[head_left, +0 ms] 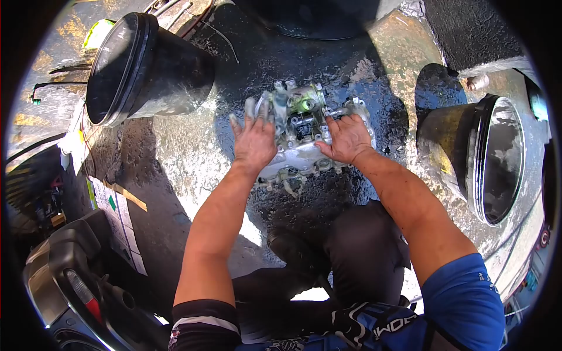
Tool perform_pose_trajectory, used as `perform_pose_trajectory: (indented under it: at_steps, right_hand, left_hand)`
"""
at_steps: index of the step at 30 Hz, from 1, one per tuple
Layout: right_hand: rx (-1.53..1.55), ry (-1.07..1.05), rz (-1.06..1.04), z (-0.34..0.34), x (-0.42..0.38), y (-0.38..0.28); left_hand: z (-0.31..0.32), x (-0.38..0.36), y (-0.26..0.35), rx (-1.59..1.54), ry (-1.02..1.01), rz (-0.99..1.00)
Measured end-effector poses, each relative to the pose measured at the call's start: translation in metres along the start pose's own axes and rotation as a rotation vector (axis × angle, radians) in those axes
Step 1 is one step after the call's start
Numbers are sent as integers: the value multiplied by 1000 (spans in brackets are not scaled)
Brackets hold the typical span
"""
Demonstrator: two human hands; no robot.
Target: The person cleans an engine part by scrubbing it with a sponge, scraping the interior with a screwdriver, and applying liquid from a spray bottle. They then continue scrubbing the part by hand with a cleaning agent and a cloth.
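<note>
A silvery metal engine part (pixel 298 155) with bolts and cavities lies on the wet, dark floor in front of me. My left hand (pixel 255 137) is over its left side, fingers spread and pointing away, somewhat blurred. On the right side, my right hand (pixel 346 138) rests against the part, its thumb toward the middle and its fingers bent over the upper edge. Foam or wet residue shows on the metal between the hands.
A black bucket (pixel 170 76) lies tipped at upper left, another (pixel 468 152) at right. A dark round container (pixel 316 17) stands beyond the part. Papers (pixel 120 225) and a vehicle's rear corner (pixel 73 286) are at lower left.
</note>
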State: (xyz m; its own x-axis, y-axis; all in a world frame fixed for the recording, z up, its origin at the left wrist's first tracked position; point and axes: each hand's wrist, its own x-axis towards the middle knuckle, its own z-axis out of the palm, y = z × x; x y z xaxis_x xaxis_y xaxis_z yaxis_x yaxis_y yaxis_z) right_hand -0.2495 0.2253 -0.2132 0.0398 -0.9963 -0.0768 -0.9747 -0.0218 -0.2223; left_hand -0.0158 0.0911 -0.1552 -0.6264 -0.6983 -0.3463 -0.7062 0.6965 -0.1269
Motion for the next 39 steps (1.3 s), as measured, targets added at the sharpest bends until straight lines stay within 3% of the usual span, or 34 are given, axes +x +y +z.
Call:
perform_pose_trajectory:
  at_steps: [1, 4, 8, 11, 12, 15, 16, 19, 23, 26, 29, 30, 33, 36, 39]
  right_hand:
    - [9, 8, -10, 1, -1, 1]
    - [12, 18, -7, -1, -2, 0]
    - [23, 5, 5, -2, -3, -1]
    - [24, -1, 2, -3, 3, -1]
    - [5, -30, 7, -4, 5, 0]
    - [10, -108, 32, -5, -2, -2]
    - [4, -105, 30, -3, -1, -2]
    - [-2, -68, 29, -6, 2, 1]
    - [11, 30, -5, 1, 0, 0]
    - [5, -87, 25, -1, -4, -3]
    - [-6, -132, 41, -6, 3, 0]
    - [0, -137, 45, -7, 1, -2]
    - [7, -189, 60, -14, 2, -3]
    - [-3, -66, 27, -6, 0, -3]
    - [-7, 4, 18, -1, -3, 0]
  left_hand:
    - [10, -15, -10, 76, 18, 35]
    - [-12, -41, -8, -49, -183, -97]
    - [-37, -47, 21, -232, 4, 109]
    - [-8, -8, 24, -214, -47, 30]
    - [-5, -2, 24, -177, 182, 9]
    - [-2, -7, 29, -250, -4, -184]
    - [6, -19, 30, -221, 70, -201]
    - [11, -42, 22, -374, -60, -392]
    - [0, -11, 30, -838, 672, -412]
    - [3, 27, 17, -890, 499, -604]
    - [-5, 14, 28, -359, 145, -550]
    - [-7, 10, 24, -456, 57, -500]
    - [-21, -3, 25, -235, 47, -365]
    - [-30, 8, 24, -242, -46, -335]
    - [-17, -2, 22, -128, -15, -152]
